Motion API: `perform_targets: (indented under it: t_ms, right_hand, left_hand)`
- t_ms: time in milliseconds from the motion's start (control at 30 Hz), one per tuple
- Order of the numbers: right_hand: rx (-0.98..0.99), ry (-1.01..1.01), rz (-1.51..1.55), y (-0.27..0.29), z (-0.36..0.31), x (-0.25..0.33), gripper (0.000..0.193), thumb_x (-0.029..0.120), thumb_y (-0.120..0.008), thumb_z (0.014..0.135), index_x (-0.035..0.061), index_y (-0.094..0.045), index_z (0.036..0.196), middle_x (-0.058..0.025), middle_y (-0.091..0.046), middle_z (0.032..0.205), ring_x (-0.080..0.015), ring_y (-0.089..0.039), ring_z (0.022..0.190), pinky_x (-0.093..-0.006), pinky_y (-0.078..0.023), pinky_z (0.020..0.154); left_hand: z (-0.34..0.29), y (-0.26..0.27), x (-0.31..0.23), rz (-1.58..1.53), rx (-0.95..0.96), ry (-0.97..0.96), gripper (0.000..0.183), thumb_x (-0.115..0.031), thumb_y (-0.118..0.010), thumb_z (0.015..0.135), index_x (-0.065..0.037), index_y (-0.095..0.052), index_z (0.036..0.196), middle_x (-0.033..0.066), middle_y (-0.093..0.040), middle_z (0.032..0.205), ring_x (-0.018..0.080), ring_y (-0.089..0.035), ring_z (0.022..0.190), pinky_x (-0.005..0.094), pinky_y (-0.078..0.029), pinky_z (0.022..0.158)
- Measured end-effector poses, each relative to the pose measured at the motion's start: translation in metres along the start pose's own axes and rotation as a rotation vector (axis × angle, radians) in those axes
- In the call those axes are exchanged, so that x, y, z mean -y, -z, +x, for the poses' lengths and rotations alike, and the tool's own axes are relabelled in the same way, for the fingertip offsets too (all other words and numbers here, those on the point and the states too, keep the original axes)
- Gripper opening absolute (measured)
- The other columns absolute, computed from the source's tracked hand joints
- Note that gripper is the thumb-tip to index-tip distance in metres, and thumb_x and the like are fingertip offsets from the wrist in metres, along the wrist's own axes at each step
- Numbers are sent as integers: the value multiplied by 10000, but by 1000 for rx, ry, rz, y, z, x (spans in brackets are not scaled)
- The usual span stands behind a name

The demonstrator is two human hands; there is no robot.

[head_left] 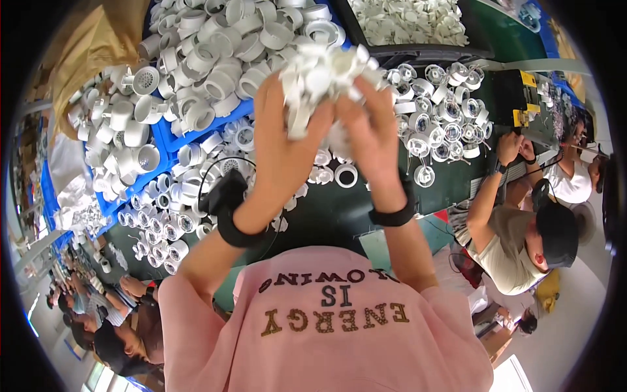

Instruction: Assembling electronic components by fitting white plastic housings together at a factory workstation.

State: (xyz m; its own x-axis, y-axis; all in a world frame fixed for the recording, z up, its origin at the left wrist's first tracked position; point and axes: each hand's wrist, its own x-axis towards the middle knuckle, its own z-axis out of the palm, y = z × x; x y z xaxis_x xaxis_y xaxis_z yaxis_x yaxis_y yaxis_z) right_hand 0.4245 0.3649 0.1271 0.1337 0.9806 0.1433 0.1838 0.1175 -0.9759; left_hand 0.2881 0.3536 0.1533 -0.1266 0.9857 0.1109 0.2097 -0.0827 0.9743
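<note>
A loose heap of small white pieces point(323, 73), glossy, thin and irregular, some flat and rounded, others narrow like tabs, is held up above the middle of the desk point(326, 212). Motion blurs the edges of the heap, so single shapes are hard to tell and the pieces cannot be counted.

The left hand point(285, 130) and right hand point(368, 127) cup the heap together from the near side, part-closed, with fingers curled up along its left and right flanks and thumbs toward the middle. Both forearms reach away from the body and slant inward, elbows bent out wide. The right fingers are blurred.

There are two black wristbands, one on each arm, and one black device point(226, 191) at the left wrist.

To the far left, at least two blue crates point(164, 138) carry white cup-shaped parts point(225, 62), too many and too overlapped to count. One black bin point(428, 49), far and right, holds flat white bits. Just right of the hands lies a crowd of clear-and-white round parts point(450, 117), dozens of them. One white ring point(345, 175) lies nearer, below the hands.
</note>
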Motion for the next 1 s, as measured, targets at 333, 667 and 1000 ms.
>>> perform_targets:
  t_ms: [333,667,1000]
  right_hand:
    - [302,-127,-269,-32,-84,-82,627,362,-635,901,52,-426,1405,-281,-396,1392,-397,-363,1333,-432,-325,1074]
    - [114,-530,-530,173,-150,-56,585,182,-779,789,95,-511,1301,-101,-598,1170,-161,-603,995,-273,-513,706]
    - [43,-368,-855,139,-246,-142,532,190,-768,736,91,-499,1184,-223,-600,937,-425,-606,789,-471,-512,707]
  left_hand:
    - [-93,33,87,320,81,134,837,-243,-796,751,21,-331,1395,261,-379,1354,414,-359,1276,484,-335,1044]
    - [-151,131,23,356,140,303,735,-139,-713,836,-51,-316,1448,194,-329,1435,288,-491,1201,387,-452,921]
    - [-288,136,-11,-23,166,881,521,-99,-649,894,-95,-433,1368,110,-534,1199,144,-571,956,254,-473,763]
